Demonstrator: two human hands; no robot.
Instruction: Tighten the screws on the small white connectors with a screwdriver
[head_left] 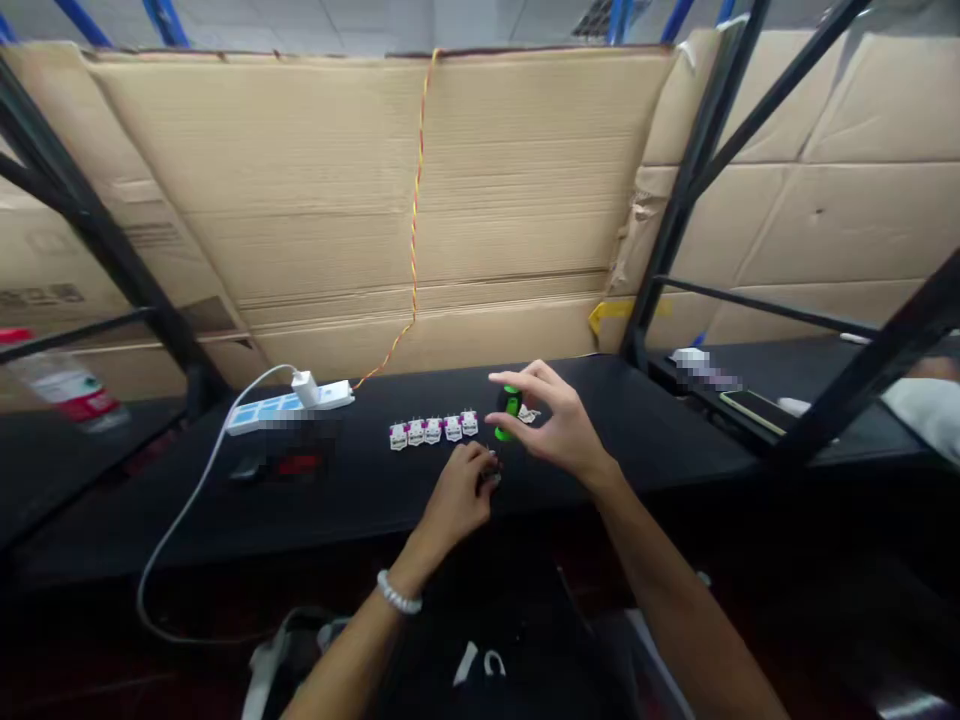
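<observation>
My left hand is pinching a small part near white pieces. My right hand is curving wide by a green-and-black object.

The scene is viewed by one camera from the person's head, faced forward and tilted down over the black bench. The left grip and right grip are framed near the centre, fairly close; the upper half is mostly filled by a cardboard panel.
</observation>
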